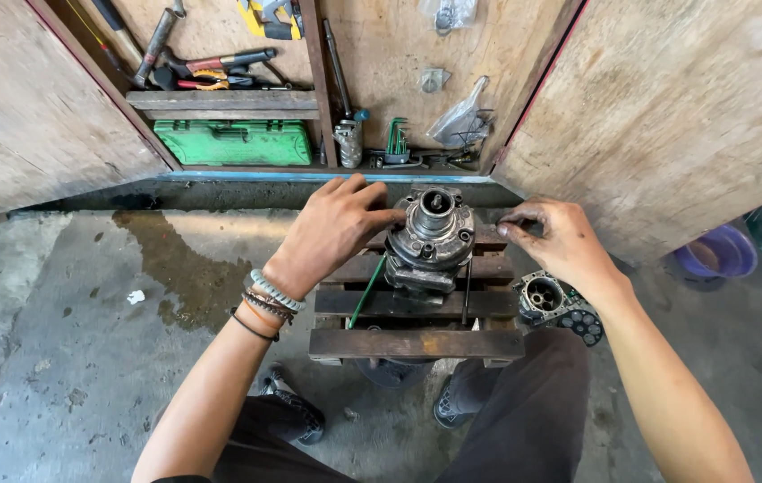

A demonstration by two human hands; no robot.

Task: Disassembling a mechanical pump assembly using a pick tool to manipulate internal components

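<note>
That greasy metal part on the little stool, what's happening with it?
A person steadies a grimy round metal assembly standing on a slatted wooden stool. The left hand presses against its side, and the right hand pinches something small beside it. Another metal part lies on the wet concrete floor.

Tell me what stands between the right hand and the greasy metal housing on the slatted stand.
Nothing visible. The right hand hovers just right of the metal housing on the slatted stand, only open air between them. The left hand already rests against the housing's other side.
</note>
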